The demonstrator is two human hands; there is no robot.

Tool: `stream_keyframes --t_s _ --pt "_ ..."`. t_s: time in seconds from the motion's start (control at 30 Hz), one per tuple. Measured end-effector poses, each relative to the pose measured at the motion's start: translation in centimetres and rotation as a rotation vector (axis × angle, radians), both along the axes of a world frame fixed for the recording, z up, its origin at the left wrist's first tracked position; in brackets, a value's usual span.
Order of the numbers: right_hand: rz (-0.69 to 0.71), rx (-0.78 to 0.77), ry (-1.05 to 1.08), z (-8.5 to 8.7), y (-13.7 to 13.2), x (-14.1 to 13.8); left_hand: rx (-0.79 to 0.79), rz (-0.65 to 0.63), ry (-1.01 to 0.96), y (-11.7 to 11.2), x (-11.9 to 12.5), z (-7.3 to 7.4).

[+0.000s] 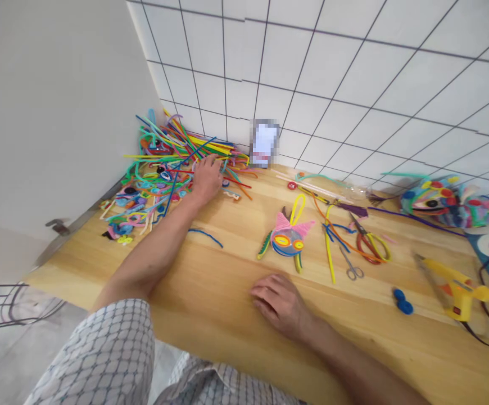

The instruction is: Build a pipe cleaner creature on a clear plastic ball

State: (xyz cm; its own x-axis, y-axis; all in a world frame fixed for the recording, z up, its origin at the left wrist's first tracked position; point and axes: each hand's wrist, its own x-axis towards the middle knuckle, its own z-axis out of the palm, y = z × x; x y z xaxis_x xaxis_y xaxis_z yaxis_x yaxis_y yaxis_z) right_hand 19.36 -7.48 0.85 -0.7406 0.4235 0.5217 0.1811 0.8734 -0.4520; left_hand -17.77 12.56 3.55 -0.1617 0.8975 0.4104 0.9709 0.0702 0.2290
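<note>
My left hand (206, 179) reaches far out into a heap of coloured pipe cleaners (164, 163) at the back left of the wooden table (227, 337). Its fingers curl down among the stems, and what they hold, if anything, is hidden. My right hand (279, 304) rests on the table near the front, fingers loosely curled under, with nothing visible in it. Just beyond it lies a small pipe-cleaner mask figure (289, 236) with pink ears and yellow-ringed eyes. A loose blue stem (206, 235) lies beside my left forearm.
Scissors (351, 264), red-handled pliers (366, 242) and loose stems lie right of the figure. A yellow glue gun (455, 287) with its cord sits at the right, two blue discs (402, 302) near it. Another colourful craft piece (447, 202) sits at the back right. Tiled wall behind.
</note>
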Motion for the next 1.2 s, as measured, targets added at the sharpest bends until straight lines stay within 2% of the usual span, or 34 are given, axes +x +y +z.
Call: stream_keyframes --t_s 0.13,0.23,0.43,0.6,0.73,0.97,1.2 --pt "0.003 -0.014 -0.013 -0.1 0.0 0.1 -0.086 -0.09 -0.028 0.8 -0.7 -1.8" --pt "-0.009 0.006 -0.006 -0.2 0.0 0.0 -0.111 -0.107 -0.033 1.1 -1.1 -2.3" --pt "-0.016 0.027 0.018 -0.1 0.1 -0.2 -0.029 -0.074 -0.075 1.7 -1.1 -1.4" --pt "-0.015 0.021 0.016 -0.1 0.0 -0.2 0.072 -0.106 -0.107 5.0 -1.4 -0.6" --pt "-0.025 0.015 0.021 -0.1 0.0 -0.2 0.074 -0.106 -0.135 7.1 -1.9 -1.2" --pt "-0.012 -0.012 -0.009 0.4 0.0 0.0 0.059 -0.038 -0.188 6.9 -3.3 -3.2" --pt "-0.023 -0.035 -0.029 0.6 -0.2 0.1 0.044 -0.118 -0.159 7.3 -2.8 -2.6"
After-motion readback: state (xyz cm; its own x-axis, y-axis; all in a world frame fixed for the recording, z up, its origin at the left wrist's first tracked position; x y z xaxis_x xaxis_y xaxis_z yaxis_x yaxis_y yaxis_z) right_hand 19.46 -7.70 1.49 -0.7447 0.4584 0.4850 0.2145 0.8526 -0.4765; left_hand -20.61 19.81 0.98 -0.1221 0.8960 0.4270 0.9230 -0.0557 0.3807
